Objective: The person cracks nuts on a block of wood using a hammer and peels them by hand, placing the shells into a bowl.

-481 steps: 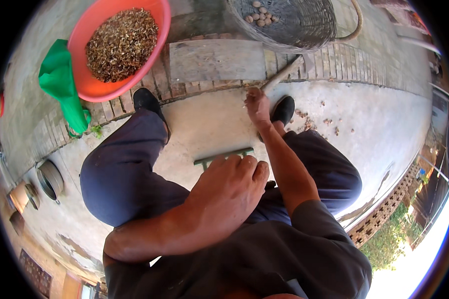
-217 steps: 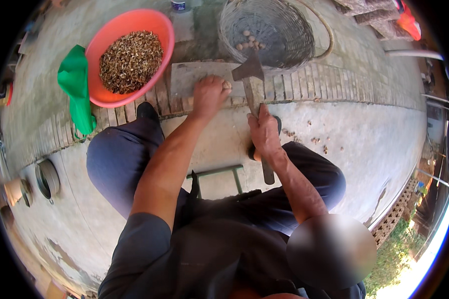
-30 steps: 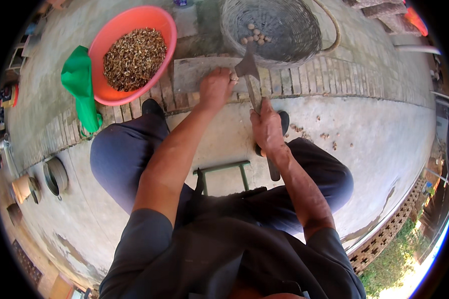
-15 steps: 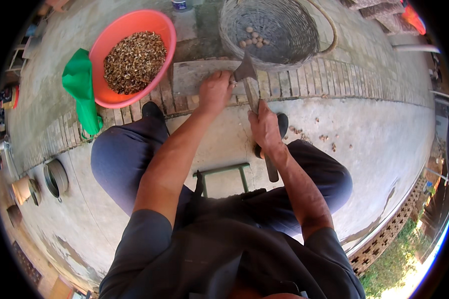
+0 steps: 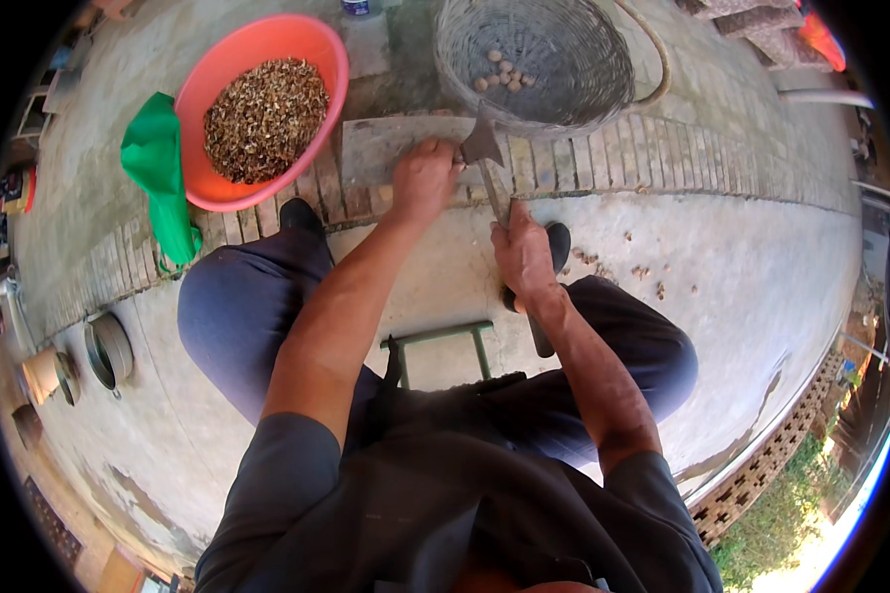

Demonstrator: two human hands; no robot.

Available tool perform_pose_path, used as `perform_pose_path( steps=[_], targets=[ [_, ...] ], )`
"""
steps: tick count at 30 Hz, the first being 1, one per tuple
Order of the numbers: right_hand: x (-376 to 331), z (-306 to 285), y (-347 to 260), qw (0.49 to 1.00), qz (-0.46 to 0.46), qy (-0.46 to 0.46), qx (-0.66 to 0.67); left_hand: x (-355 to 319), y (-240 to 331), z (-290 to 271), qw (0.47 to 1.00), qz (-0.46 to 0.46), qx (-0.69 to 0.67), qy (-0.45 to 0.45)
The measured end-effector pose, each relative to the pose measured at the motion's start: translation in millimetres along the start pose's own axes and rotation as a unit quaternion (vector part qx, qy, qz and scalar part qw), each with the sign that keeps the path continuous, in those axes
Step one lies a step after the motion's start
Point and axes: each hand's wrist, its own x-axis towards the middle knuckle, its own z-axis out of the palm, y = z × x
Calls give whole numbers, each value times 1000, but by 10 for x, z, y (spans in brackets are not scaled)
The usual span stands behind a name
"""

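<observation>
Over a wooden board on the brick edging, my left hand has its fingers closed in a pinch. Whatever lies between the fingertips is too small and covered to make out. My right hand is wrapped round the wooden handle of a hatchet. Its dark metal head is right beside my left fingertips; I cannot tell whether they touch. Just beyond the board is a grey wicker basket with several round, tan walnuts at its bottom.
An orange-pink basin of broken brown shell pieces stands at the far left, with green cloth against it. A green-framed stool shows between my legs. Shell scraps lie on the concrete to the right.
The hatchet head has tipped slightly and dropped a little toward the board beside my left fingers. Both hands keep nearly the same place and grip.
</observation>
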Motion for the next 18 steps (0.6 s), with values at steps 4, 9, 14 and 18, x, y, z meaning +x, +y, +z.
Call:
perform_pose_path(
  steps=[4,9,14,18],
  targets=[
    [-17,-72,-71,1000,1,5,25,-15,-12,13,1000,6,-15,17],
    [-5,21,71,1000,-11,1,-2,-9,-28,33,1000,9,-7,2],
    [-45,-11,27,999,-24,16,18,-23,-34,27,1000,-5,-1,-4],
    [-37,12,97,1000,-15,5,18,-7,-6,30,1000,4,16,-10]
  ],
)
